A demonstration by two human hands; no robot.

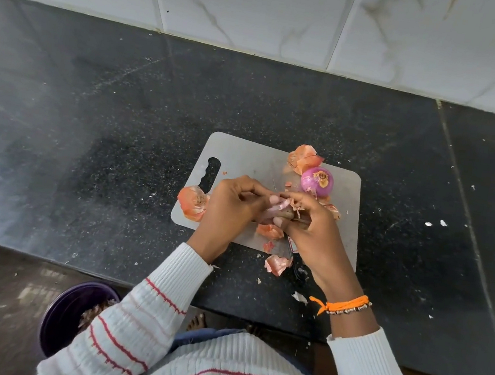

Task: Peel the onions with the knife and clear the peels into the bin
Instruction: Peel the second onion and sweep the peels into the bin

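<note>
Dark speckled stone counter [91, 122] against a white marbled tile wall [263, 7], thin grey cutting board [244, 152] with a handle slot lying flat on it. Left hand [231, 204] curls round a pale, mostly skinned onion [278, 210] held just above the board, probably so scraps drop onto it; right hand [313, 227] pinches at the same onion, fingers bent in, apparently pulling skin or working the root end. Knife [293, 250] is mostly hidden under the right hand; a bit of blade or handle shows near the board's front edge, cannot tell if it is gripped. A second onion [317, 181], purple, glossy, round, trimmed end up, sits at the board's far right, seemingly parked as done. Papery orange peels: one curled behind it [303, 158], one cupped at the board's left edge [193, 202], smaller flakes at the front edge and on the counter [277, 264]. Purple round bin [65, 314] stands on the floor below left, partly behind a striped ribbed sleeve [141, 315]; peels not yet cleared. Orange thread bracelet [341, 305] on the right wrist.
</note>
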